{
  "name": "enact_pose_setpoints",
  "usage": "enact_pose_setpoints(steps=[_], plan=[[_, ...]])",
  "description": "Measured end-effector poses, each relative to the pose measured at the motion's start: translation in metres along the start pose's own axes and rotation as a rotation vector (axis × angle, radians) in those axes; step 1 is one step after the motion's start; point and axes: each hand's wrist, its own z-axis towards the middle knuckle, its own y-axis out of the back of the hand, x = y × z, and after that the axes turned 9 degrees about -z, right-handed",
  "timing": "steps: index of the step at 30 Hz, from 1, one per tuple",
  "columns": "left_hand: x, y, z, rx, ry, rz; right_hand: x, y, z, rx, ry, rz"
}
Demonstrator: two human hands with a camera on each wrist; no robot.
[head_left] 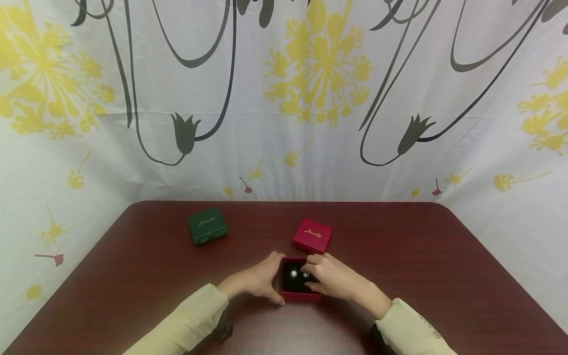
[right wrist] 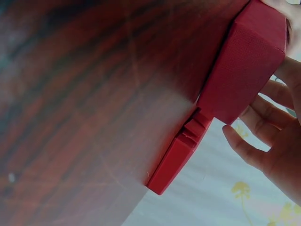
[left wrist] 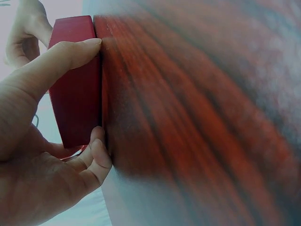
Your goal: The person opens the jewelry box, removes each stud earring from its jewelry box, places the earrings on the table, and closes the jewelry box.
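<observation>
A red box point(head_left: 301, 297) with a black lining stands on the table, a round pearly stud point(head_left: 294, 273) in its left half and a second stud point(head_left: 305, 275) to the right. My left hand point(head_left: 263, 277) grips the box's left side, thumb at the front corner and fingers at the back. In the left wrist view the thumb of my left hand point(left wrist: 42, 122) lies on the red wall point(left wrist: 75, 103). Over the right side is my right hand point(head_left: 335, 278), thumb and forefinger apart around the right stud. The right wrist view shows my right hand point(right wrist: 277, 127) bent over the box point(right wrist: 244, 70).
Just behind the box lies a red lid point(head_left: 312, 235) with gold lettering, its edge also visible in the right wrist view point(right wrist: 174, 165). A closed green box point(head_left: 207, 227) stands at the back left of the brown table point(head_left: 399, 246). A patterned curtain hangs behind.
</observation>
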Motion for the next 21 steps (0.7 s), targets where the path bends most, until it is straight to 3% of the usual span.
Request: enact_pose_setpoints(steps=[21], plan=[[-0.0001, 0.0002, -0.0007, 0.004, 0.008, -0.016, -0.0005, -0.0014, 0.0019, -0.020, 0.016, 0.023]])
